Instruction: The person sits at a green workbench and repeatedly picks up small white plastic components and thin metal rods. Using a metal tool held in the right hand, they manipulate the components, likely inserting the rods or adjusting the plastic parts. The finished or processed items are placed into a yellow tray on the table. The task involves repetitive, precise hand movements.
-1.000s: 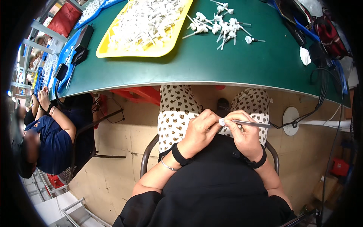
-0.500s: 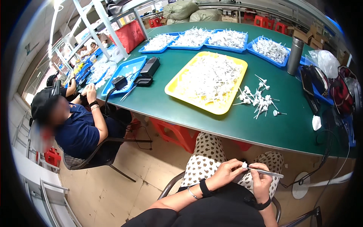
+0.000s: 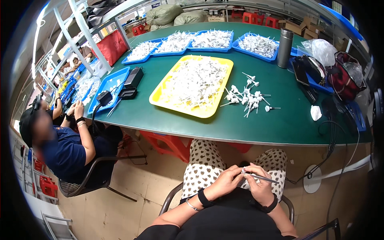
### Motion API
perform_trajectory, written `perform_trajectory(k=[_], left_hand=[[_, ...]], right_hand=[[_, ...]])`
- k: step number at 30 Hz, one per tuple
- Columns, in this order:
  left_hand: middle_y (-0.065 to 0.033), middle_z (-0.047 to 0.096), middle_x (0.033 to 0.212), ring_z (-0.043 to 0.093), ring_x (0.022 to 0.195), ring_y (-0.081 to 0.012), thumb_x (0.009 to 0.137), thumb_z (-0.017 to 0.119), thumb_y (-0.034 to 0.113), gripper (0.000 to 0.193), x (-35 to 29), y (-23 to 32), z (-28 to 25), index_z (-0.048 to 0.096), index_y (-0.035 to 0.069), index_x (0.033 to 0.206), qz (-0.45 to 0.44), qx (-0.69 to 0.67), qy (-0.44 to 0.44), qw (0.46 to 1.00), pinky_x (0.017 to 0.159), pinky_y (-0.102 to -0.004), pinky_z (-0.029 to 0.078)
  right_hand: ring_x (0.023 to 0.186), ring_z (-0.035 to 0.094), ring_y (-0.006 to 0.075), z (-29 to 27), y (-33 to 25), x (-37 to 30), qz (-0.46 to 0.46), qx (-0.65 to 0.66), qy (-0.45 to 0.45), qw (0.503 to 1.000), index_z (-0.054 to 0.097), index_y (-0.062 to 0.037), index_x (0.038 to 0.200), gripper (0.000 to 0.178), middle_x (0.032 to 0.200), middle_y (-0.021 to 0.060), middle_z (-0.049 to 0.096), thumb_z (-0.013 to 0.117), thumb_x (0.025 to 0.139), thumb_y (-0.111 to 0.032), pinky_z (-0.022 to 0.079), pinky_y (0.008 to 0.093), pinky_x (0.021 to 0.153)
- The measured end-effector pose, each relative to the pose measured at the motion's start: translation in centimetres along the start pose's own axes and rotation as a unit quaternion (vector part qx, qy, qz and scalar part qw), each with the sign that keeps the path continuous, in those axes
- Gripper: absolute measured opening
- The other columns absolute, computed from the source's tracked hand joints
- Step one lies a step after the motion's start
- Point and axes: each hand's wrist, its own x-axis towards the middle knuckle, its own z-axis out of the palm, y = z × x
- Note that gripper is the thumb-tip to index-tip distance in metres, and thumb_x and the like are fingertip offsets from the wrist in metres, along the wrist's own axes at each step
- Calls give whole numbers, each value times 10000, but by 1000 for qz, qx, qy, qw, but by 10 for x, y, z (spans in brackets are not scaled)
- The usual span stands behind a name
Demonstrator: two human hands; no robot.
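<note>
Above my lap, my left hand has its fingers closed in a pinch at a small white piece, mostly hidden by the fingertips. My right hand is closed on a slim grey metal tool, apparently tweezers; its inner end reaches the left fingertips and its other end points right. On the green table ahead, a yellow tray holds a heap of small white plastic parts with thin stems. Right of the tray lies a loose cluster of similar white parts.
Blue trays of white parts line the table's far side. A grey flask, a dark red bag and cables are at the right. A co-worker sits left, near a blue tray and black box.
The view has swung right, so the table and trays sit further left. My hands have drawn closer together, and the white piece is now more covered by fingers.
</note>
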Motion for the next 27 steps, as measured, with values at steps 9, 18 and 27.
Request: perform_trajectory(k=[9,18,27], left_hand=[[-155,621,922,638,833,-313,934,628,30,177,-11,0,-2,667,-21,1099,6,18,-4,1000,740,-377,517],[-97,628,882,615,758,-214,950,653,35,228,7,10,-7,703,6,1170,31,-30,69,997,676,-323,503],[-114,680,993,669,876,-239,902,692,-14,194,6,2,-4,715,5,1093,34,-29,68,997,759,-323,540]], right_hand=[[928,720,346,4,-6,-5,3,-13,-4,1000,679,-26,1000,150,954,134,732,744,879,-86,575,423,888],[1105,630,239,-7,0,2,78,184,72,977,669,18,1112,165,1138,145,657,660,949,-12,511,346,962],[924,661,184,6,11,-3,148,172,51,973,693,11,1087,167,1038,111,694,702,922,-11,533,305,821]])
